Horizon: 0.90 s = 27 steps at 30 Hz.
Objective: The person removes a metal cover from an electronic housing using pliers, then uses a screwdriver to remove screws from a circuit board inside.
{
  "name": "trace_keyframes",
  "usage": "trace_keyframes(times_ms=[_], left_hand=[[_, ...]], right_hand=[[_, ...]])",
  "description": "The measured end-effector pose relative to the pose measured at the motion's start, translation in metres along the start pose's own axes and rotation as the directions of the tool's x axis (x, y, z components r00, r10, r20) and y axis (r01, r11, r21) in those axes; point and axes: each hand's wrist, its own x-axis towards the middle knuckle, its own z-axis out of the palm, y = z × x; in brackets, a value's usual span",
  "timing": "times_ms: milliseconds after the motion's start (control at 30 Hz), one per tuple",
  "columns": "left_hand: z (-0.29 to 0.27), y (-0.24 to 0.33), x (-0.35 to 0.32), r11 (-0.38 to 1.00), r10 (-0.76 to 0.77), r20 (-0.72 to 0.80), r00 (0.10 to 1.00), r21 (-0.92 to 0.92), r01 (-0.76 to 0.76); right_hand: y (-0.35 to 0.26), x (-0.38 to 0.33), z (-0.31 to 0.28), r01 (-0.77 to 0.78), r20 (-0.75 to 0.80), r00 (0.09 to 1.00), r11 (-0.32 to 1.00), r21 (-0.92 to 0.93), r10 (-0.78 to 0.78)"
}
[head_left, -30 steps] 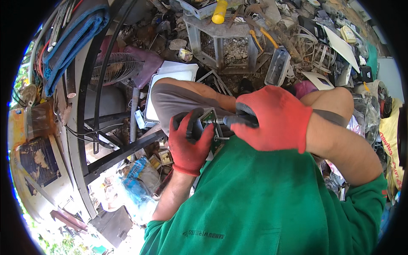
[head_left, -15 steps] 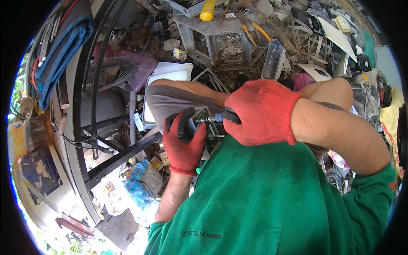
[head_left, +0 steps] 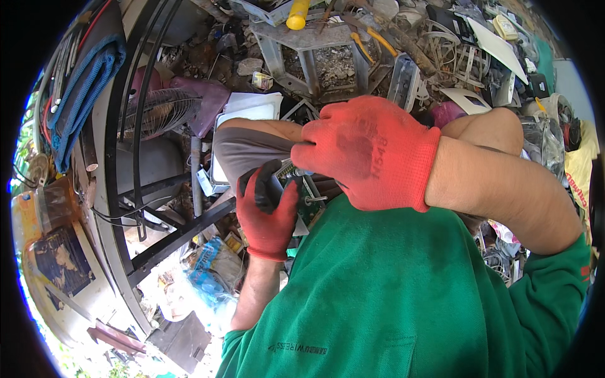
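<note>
A green circuit board (head_left: pixel 307 206) with metal posts is gripped along its left side by my left hand (head_left: pixel 268 214), which wears a red glove with black fingertips. The board lies close against my lap. My right hand (head_left: pixel 372 154), in a matching glove, is closed above the board's upper right part. A little of a bluish screwdriver (head_left: pixel 304 172) shows under its fingers; the rest is hidden by the glove, and where the tip sits I cannot see.
A black metal frame (head_left: pixel 183 233) stands at my left, near a wire fan guard (head_left: pixel 157 116). Ahead are a grey metal stand (head_left: pixel 309 41), yellow-handled pliers (head_left: pixel 378 44) and a yellow handle (head_left: pixel 298 15). Mixed scrap lies at the right and far side.
My right hand has turned over and shifted left, so its back now covers most of the screwdriver. My left hand has moved slightly left and keeps hold of the board.
</note>
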Motion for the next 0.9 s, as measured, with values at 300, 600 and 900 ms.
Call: trace_keyframes(times_ms=[300, 600, 900], left_hand=[[0.003, -0.024, 0.002, 0.991, -0.022, -0.052, 0.998, -0.135, 0.015], [-0.005, -0.071, -0.011, 0.957, -0.130, -0.006, 0.992, -0.262, 0.124], [0.000, -0.083, -0.018, 0.815, -0.144, -0.074, 0.987, -0.574, 0.076]], right_hand=[[0.010, 0.020, 0.036, 0.242, -0.603, 0.793, 0.866, 0.438, 0.083], [-0.015, 0.049, 0.030, -0.134, 0.048, 0.990, 0.984, 0.116, 0.129], [-0.029, 0.092, 0.029, 0.409, -0.265, 0.876, 0.912, -0.037, -0.403]])
